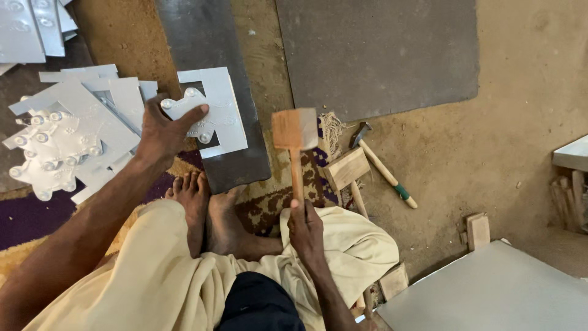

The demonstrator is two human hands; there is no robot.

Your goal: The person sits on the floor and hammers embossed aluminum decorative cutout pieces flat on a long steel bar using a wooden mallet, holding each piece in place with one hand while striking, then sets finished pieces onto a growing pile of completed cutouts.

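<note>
Dirt floor, patterned rug [269,199] at 6 o'clock. Dark slab [211,43] at 12. Left hand [160,133] pinches metal cutout [187,105]. Right hand [305,228] clenched around wooden mallet [295,132].

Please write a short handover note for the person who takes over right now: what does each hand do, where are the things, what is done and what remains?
Left hand: presses a small lobed metal piece onto the cut-out sheet that lies on the dark metal slab.
Right hand: grips the handle of the wooden mallet, head raised over the rug beside the slab.
Nearby: a pile of cut and embossed metal pieces to the left; a second wooden mallet and a small steel hammer on the floor to the right.
Done: many pieces in the pile already carry embossed bumps.
Left: cannot tell how many; the held piece is not yet struck at this instant.
</note>
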